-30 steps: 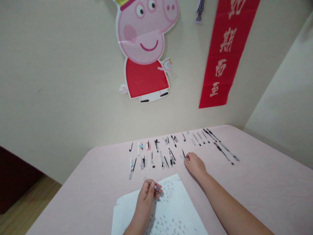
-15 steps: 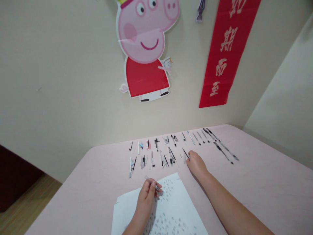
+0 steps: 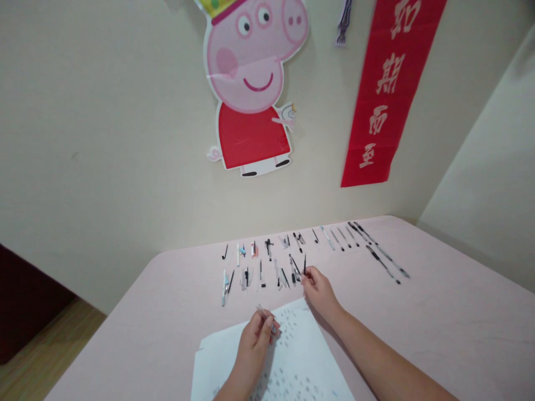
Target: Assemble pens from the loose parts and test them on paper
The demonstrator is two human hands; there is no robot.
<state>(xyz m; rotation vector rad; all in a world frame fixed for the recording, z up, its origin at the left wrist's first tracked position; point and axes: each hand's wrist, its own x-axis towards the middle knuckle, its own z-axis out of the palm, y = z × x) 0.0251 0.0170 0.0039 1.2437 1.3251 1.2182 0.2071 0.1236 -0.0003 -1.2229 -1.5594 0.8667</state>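
My left hand rests over a white sheet of paper with small dark marks and pinches a clear pen barrel that points up and left. Just beyond the paper's far right corner, my right hand has lifted a thin black pen part between its fingertips, tip pointing up. In front of both hands, two rows of pen parts lie on the pale pink table.
Whole pens and refills lie in a row at the far right of the table. Behind the table is a beige wall with a cartoon pig cut-out and a red banner. Wooden floor shows at lower left.
My right hand picked a thin black part off the table and moved left and nearer, toward the paper. My left hand tilted the clear barrel slightly and barely shifted.
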